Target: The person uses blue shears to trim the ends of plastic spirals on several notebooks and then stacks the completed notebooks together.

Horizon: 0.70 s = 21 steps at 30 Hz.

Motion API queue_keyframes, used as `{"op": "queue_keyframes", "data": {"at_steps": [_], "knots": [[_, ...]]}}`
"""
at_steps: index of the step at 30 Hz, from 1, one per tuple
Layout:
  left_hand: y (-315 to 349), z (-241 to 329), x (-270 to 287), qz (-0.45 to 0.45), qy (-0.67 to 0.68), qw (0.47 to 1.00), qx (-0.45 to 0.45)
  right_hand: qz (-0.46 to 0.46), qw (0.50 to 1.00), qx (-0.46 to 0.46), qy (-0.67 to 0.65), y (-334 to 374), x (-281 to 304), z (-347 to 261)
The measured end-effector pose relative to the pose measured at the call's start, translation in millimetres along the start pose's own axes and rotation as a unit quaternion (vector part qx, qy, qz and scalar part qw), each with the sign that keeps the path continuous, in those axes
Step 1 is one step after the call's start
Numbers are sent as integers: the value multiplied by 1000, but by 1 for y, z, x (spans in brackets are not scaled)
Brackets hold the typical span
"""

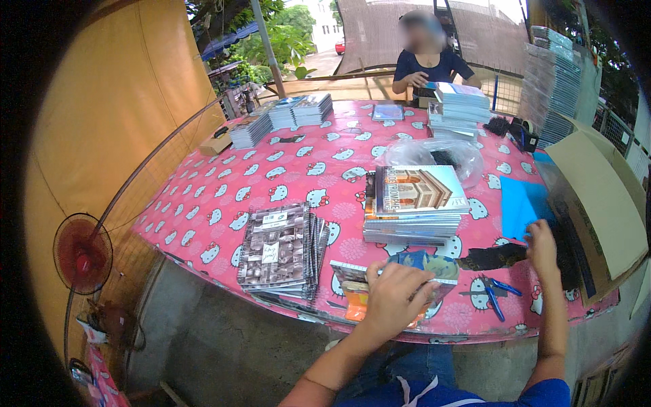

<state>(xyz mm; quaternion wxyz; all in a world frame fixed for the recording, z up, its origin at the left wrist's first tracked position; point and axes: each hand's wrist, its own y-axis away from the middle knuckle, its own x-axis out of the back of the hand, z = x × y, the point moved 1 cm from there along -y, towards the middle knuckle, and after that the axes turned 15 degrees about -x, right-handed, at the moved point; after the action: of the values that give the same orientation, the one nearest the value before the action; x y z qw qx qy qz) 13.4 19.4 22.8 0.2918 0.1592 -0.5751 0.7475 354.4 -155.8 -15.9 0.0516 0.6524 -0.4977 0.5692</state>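
My left hand [401,297] is closed over the top of a notebook [424,264] with a blue and orange cover, held tilted at the table's front edge. Parts of its cover are hidden behind my fingers. To the right, my right hand [542,247] has its fingers curled at the near corner of a bright blue sheet [521,203]. A stack of notebooks with a building on the top cover [417,193] stands just beyond my left hand. Spiral notebooks with black-and-white covers [274,251] lie in a pile to its left. Blue-handled pliers [498,295] rest between my hands.
A pink cartoon-cat cloth [224,197] covers the table. Large cardboard [597,197] stands at the right edge, beside a black strip [491,256]. Clear plastic [400,152] lies behind the building-cover stack. Book stacks [298,112] and a co-worker [434,64] are at the far side.
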Motion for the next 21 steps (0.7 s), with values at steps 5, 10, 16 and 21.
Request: {"op": "queue_keyframes", "data": {"at_steps": [5, 10, 16, 21], "knots": [[2, 6, 4, 2, -24, 1000, 5, -133, 957, 61, -251, 78, 47, -159], [6, 4, 0, 16, -33, 999, -10, -167, 892, 10, -419, 93, 31, -186], [8, 5, 0, 34, -47, 998, -21, -332, 813, -49, -476, 78, 24, -168], [9, 4, -1, 52, -46, 997, -36, -355, 835, 61, -416, 68, 39, -175]]}}
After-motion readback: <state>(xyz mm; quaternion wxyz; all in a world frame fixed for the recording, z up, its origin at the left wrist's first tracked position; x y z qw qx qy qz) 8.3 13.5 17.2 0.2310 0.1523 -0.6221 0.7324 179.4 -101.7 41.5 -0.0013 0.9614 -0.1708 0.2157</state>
